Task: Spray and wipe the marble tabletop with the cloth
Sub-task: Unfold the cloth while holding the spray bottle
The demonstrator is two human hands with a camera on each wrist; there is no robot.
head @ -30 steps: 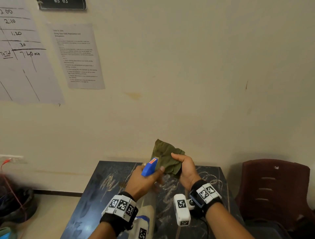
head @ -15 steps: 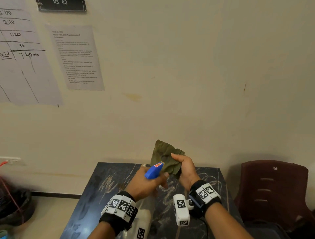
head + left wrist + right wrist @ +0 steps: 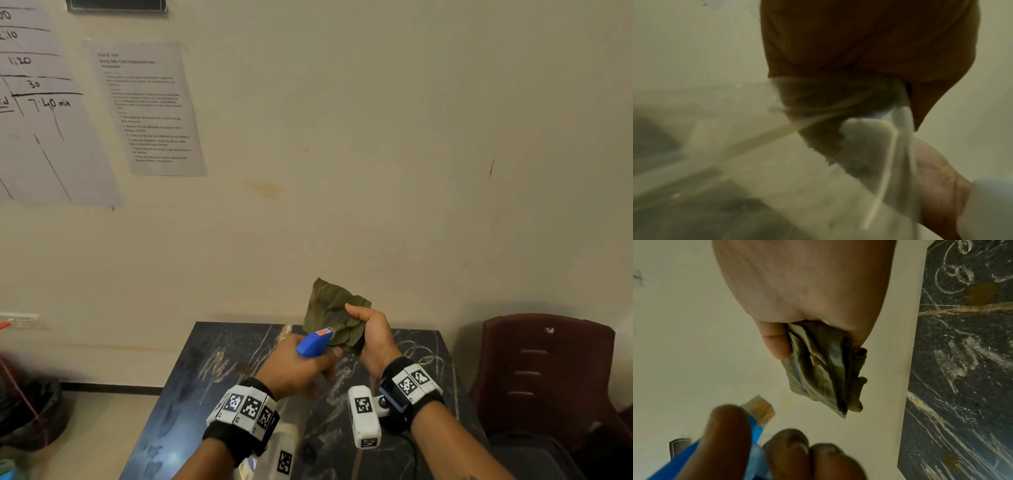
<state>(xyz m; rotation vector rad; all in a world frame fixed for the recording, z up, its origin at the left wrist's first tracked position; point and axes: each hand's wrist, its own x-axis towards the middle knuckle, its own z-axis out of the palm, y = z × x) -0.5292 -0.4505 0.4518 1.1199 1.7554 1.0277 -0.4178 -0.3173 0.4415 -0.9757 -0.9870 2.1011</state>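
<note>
My right hand [image 3: 368, 334] grips a crumpled olive-green cloth [image 3: 330, 310] and holds it up above the far edge of the dark marble tabletop [image 3: 212, 370]. The cloth [image 3: 824, 369] hangs folded from that fist. My left hand [image 3: 298, 365] is curled round a spray bottle with a blue trigger head [image 3: 313, 342]. Its nozzle points at the cloth from a few centimetres away. The clear bottle body [image 3: 869, 146] with its dip tube shows blurred in the left wrist view. The blue head [image 3: 754, 431] and my left hand's fingers [image 3: 789, 449] lie just below the cloth.
White chalk scribbles [image 3: 416, 351] and brownish stains [image 3: 980, 292] mark the marble. A dark red plastic chair [image 3: 544, 373] stands right of the table. Behind the table is a cream wall with taped papers [image 3: 150, 106]. A dark bundle with red cable [image 3: 27, 407] lies on the floor, left.
The spray head has shifted slightly right and closer to the cloth. The cloth and my right hand have stayed where they were.
</note>
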